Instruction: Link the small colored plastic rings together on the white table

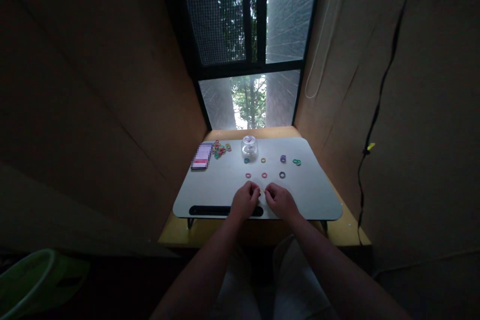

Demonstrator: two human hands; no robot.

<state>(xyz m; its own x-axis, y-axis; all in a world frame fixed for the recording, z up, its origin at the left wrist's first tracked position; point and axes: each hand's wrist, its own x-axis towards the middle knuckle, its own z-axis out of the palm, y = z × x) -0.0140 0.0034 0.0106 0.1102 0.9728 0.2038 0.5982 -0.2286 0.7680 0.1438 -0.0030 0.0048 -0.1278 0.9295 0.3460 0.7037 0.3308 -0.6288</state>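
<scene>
Thin yellow piece (262,190) over: white, flat, round-cornered desk (213,185), near its front edge.
Left hand (246,199), right hand (277,199): fingertips seem to pinch it from both sides, likely for steadiness.
Clear, round, see-through jar (249,147): stands behind, leaving the hands room.
Small coloured rings (283,159): spread out, maybe so colours show.

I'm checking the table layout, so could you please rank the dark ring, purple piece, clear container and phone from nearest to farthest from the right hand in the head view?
1. Dark ring: just beyond the right hand.
2. Purple piece: behind the dark ring.
3. Clear container: farther back, toward the left.
4. Phone: on the table's left side.
</scene>
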